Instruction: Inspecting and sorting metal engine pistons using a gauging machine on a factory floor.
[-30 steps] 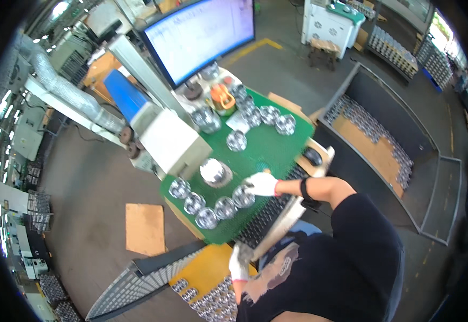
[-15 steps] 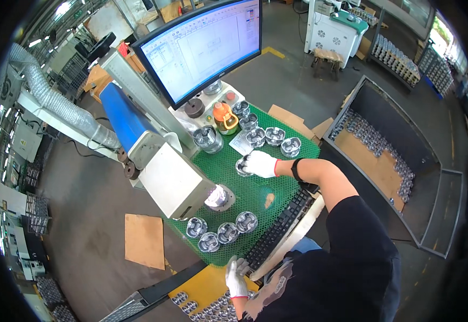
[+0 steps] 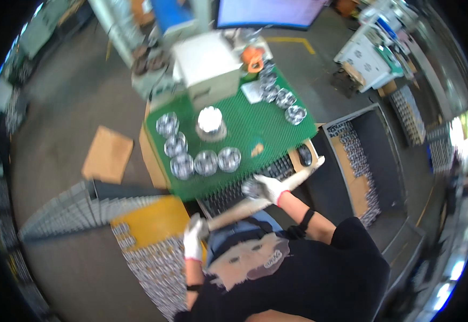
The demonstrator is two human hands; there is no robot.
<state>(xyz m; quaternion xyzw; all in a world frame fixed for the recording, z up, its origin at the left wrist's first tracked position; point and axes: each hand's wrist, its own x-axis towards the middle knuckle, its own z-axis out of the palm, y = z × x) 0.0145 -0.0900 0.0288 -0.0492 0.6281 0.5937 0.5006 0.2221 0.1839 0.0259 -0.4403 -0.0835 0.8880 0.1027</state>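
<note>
A shiny metal piston (image 3: 252,189) is in my gloved right hand (image 3: 270,188), over the keyboard (image 3: 226,198) at the table's near edge. My left hand (image 3: 193,237), in a white glove with grey at the fingers, is left of the keyboard, beside the yellow board; blur hides how its fingers are set. Several pistons (image 3: 206,162) curve along the near left of the green mat (image 3: 277,129). Another group of pistons (image 3: 286,98) lies at its right side. A brightly lit round piece (image 3: 210,120) stands on a round base below the beige machine head (image 3: 207,64).
Rows of pistons (image 3: 153,268) cover much of the yellow board (image 3: 153,220) at lower left. A dark metal bin (image 3: 376,139) with pistons stands right. A mouse (image 3: 304,155), an orange-topped bottle (image 3: 252,58) and a monitor (image 3: 271,13) are around the table. Cardboard (image 3: 108,154) lies on the floor.
My right hand has come from the mat's right side toward me, bringing a piston over the keyboard. The view has turned and tipped down, so the monitor is mostly out of frame.
</note>
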